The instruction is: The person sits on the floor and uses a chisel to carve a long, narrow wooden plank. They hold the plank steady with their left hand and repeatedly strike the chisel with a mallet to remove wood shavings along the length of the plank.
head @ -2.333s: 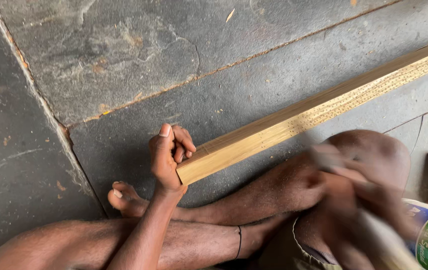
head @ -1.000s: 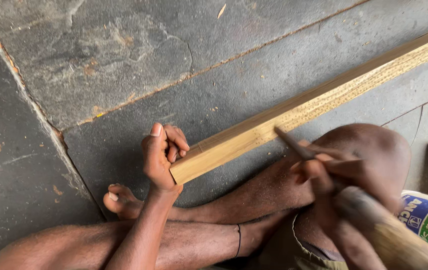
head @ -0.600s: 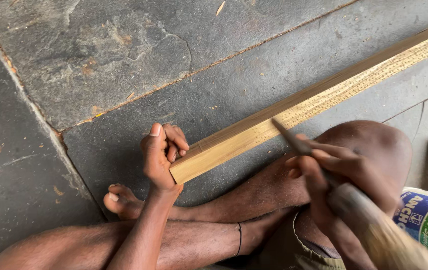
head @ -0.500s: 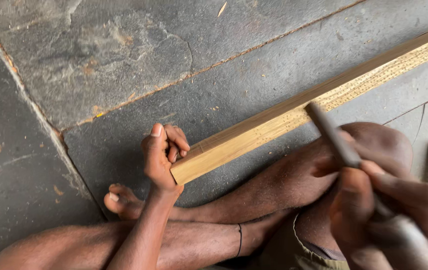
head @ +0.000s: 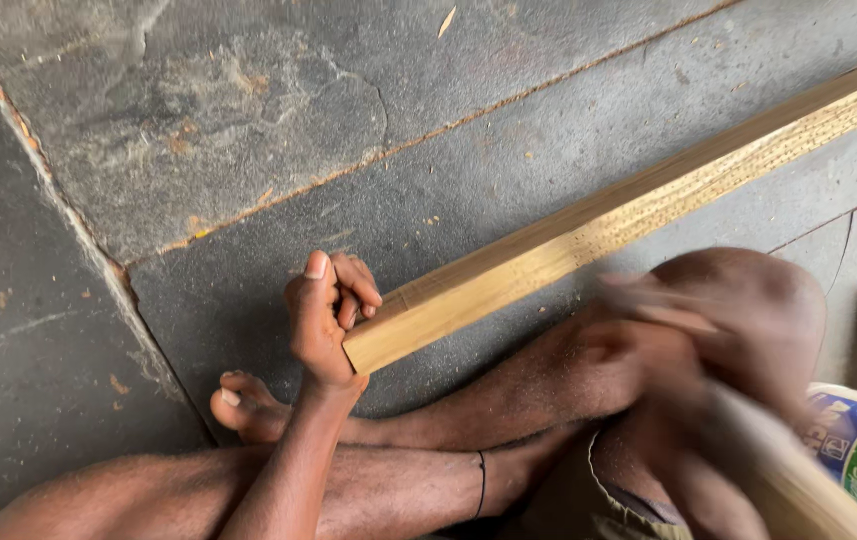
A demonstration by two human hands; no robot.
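The left hand (head: 327, 315) gripped the near end of the squared, pale wooden batten (head: 629, 215), which ran up-right across rough slate (right hand (head: 669, 400) blurred, grip indeterminate).

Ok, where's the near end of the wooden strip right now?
Head view, left of centre: the wooden strip ends at the left hand, above the crossed legs.

My left hand (head: 324, 315) is curled tight, thumb up, fingers (head: 357, 290) folded in, forearm running down-left from it. Right hand (head: 649, 350) sits well off to the right, too blurred to read its grip. Legs crossed just below my left fingers.
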